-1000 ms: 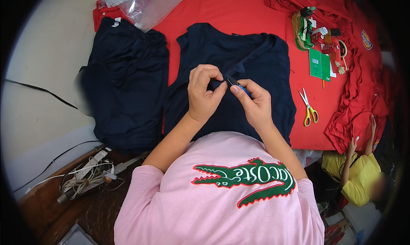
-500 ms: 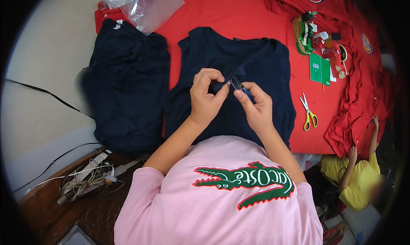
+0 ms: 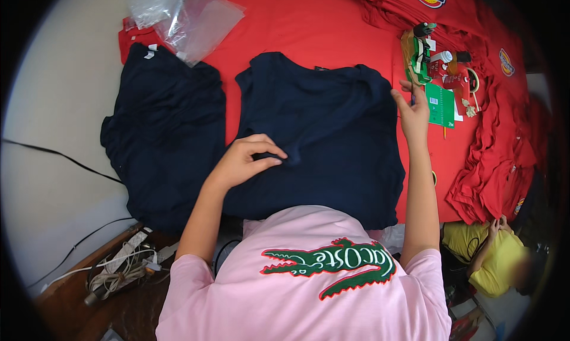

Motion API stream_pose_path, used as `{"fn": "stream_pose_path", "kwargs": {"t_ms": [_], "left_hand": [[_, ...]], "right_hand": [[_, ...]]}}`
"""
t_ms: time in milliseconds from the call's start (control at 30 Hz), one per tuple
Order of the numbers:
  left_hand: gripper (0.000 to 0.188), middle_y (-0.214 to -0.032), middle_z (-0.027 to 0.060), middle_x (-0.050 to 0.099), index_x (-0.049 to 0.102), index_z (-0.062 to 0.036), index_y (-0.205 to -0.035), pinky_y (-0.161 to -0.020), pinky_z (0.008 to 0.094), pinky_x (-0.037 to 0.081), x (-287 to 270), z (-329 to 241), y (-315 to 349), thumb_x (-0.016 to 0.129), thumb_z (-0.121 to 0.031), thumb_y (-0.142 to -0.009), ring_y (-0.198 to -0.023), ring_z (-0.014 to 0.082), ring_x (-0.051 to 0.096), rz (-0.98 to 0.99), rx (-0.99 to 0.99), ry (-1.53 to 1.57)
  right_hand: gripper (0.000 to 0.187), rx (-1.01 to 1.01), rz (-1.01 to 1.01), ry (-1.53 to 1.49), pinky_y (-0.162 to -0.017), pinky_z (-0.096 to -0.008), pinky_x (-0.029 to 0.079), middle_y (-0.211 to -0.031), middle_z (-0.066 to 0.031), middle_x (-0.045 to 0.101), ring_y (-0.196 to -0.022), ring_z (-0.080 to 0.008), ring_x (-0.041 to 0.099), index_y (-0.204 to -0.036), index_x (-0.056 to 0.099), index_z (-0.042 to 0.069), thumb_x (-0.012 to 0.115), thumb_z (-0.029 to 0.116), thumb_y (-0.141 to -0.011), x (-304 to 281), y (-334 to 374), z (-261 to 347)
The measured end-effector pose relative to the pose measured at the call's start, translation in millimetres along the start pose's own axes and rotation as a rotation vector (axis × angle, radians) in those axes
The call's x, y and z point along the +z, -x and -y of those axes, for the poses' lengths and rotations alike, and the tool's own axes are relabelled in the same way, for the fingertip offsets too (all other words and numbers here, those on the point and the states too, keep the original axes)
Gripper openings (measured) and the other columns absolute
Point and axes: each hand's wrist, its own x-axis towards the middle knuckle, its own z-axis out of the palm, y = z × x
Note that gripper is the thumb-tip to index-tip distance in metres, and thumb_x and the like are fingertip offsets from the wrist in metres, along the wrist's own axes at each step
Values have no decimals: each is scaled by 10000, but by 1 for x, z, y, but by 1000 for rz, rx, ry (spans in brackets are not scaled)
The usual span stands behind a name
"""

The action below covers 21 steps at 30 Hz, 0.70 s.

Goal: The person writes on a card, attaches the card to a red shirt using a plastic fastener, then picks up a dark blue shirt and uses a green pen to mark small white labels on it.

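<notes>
Pinching navy shirt [image 3: 332,139] fabric with left hand [image 3: 246,160]; right hand [image 3: 414,112] open-fingered near surface's right-edge clutter, holding something indiscernible, if anything. Scissors hidden behind forearm.

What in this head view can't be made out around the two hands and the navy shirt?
- Left hand: fingertips pinch the navy shirt; anything between them is hidden by the fingers.
- Right hand: a thin dark item at the fingers is too small to identify.
- Shirt's lower hem: covered by the person's pink top.
- Small tools by the green card: too small and crowded to tell apart.
</notes>
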Motion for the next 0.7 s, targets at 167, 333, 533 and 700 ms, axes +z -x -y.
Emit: {"fn": "stream_pose_path", "kwargs": {"t_ms": [167,333,533,700], "left_hand": [[196,-1016,59,753,828,-32,-1091,-893,315,523,-10,11,-16,846,-51,-897,-989,195,701,-25,-59,-56],[166,-1068,77,780,804,-8,-1072,-969,325,542,-18,19,-35,816,-71,-919,-1052,209,726,-133,-76,-46],[242,-1035,90,803,829,-19,-1101,-946,331,573,-60,7,-9,814,-28,-860,-1010,204,756,393,-320,31],[398,-1125,77,809,778,-15,-1289,-1019,352,558,-64,2,-13,848,-66,-900,-1060,166,742,262,-441,88]], "right_hand": [[490,168,380,-40,-995,-372,542,-1277,-116,720,-1194,-243,692,-1309,737,56,888,253,-886,23,-8,31],[238,-13,210,-22,-949,-336,537,-1201,-102,716,-1114,-246,694,-1081,801,14,858,88,-862,30,-9,27],[122,191,747,-438,-837,-289,540,-1099,-92,763,-977,-194,698,-930,807,-29,865,19,-835,-98,36,-8],[175,421,650,-56,-821,-281,534,-962,-93,779,-869,-183,695,-1003,820,-34,814,137,-968,-88,60,-21]]}}
